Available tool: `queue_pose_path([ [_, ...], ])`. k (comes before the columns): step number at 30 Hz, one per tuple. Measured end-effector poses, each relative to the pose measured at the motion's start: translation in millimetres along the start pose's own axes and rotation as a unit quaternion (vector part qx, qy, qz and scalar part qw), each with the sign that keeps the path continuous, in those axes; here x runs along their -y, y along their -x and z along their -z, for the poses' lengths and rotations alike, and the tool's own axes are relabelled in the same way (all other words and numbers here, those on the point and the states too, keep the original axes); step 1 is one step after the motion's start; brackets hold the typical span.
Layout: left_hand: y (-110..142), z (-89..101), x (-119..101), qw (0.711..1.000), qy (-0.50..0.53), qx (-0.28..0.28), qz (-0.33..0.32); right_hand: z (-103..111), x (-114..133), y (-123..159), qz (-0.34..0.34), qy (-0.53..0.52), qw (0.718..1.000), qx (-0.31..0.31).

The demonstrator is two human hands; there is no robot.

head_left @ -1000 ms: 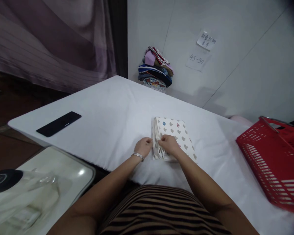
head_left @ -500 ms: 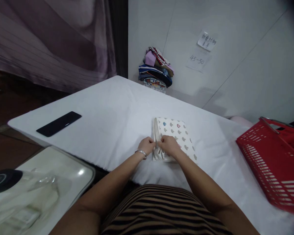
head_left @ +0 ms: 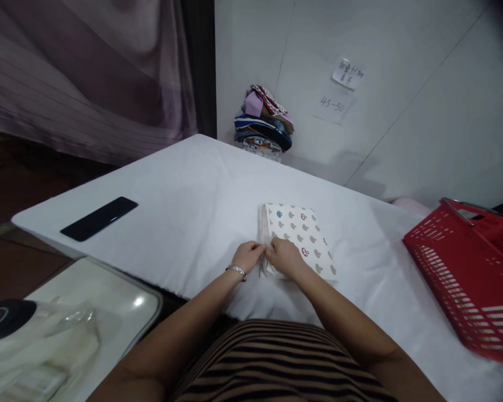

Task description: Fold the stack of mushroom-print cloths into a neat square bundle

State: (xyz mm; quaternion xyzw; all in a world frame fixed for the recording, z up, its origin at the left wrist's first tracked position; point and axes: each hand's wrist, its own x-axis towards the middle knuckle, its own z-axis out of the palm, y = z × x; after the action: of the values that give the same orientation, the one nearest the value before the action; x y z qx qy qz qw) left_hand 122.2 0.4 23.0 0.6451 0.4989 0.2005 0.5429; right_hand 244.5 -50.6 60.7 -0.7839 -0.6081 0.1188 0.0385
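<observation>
A folded cream cloth (head_left: 308,234) printed with grey, blue and red mushroom-like shapes lies on the white-covered table (head_left: 184,212). Its layered edge faces left. Fingers of my left hand (head_left: 248,255) are closed on that edge near the front corner, a bracelet showing at the wrist. My right hand (head_left: 283,255) lies over the cloth's left side, thumb and fingers pinching the same layers right beside the left hand. The fingertips of both hands meet there and partly hide the fold.
A red plastic basket (head_left: 448,273) stands at the right. On the left of the table lies a dark flat slab (head_left: 99,218). Folded clothes (head_left: 265,120) are stacked beyond the far edge by the wall. A white stool-like surface (head_left: 121,293) with a clear plastic item adjoins the front left.
Both hands have drawn closer together along the cloth's left edge. The bunched layers near the front corner look flatter and straighter. The view has shifted slightly.
</observation>
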Motion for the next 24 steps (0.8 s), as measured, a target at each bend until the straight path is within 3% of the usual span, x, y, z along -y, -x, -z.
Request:
queue_pose_path([
  [5,1,2.2,-2,1.000,0.014,0.012,0.008,-3,-3,21,0.043,-0.046,0.998,-0.010],
  [9,-1,1.4,-2,1.000,0.007,0.017,0.007,-10,-1,37,0.074,-0.069,0.993,-0.052],
  [19,-16,-11.1,2,0.998,-0.030,0.008,0.049,-27,6,49,0.117,-0.048,0.988,-0.086],
  [24,-14,-8.4,-2,0.993,-0.121,-0.014,0.002,-25,-12,64,0.219,-0.087,0.967,-0.095],
])
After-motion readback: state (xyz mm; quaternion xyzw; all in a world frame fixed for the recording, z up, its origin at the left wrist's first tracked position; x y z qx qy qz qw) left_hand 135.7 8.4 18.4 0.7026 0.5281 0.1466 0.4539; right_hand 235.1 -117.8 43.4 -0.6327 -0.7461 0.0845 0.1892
